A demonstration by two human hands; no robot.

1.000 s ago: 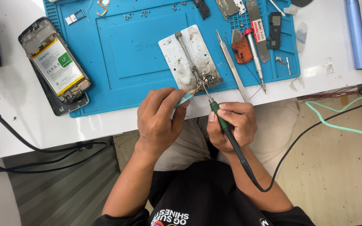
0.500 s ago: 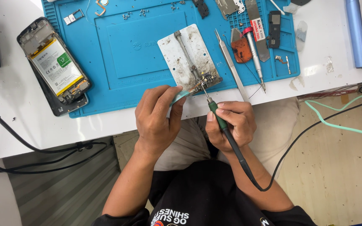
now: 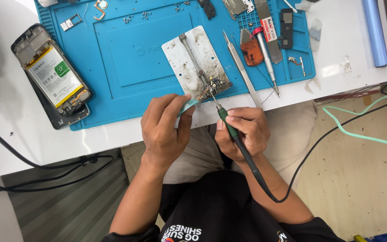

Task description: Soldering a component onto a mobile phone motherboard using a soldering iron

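My right hand [image 3: 243,131] grips a green-handled soldering iron [image 3: 229,126], its tip touching a small circuit board part [image 3: 213,86] clamped at the near end of a worn metal holder plate [image 3: 196,60]. My left hand [image 3: 163,130] pinches a small pale teal piece [image 3: 188,106] just left of that part, at the front edge of the blue work mat [image 3: 126,67]. The iron's black cord [image 3: 310,152] runs down and off to the right.
An opened phone [image 3: 52,77] with its battery showing lies on the mat's left edge. Tweezers [image 3: 240,67], a screwdriver [image 3: 265,58], an orange pick [image 3: 251,51] and small parts lie on the mat's right. Black cables [image 3: 36,166] hang at left, a teal cable [image 3: 354,130] at right.
Both hands stay at the clamped part; the soldering iron tip has shifted only slightly against it. Nothing was picked up or let go.
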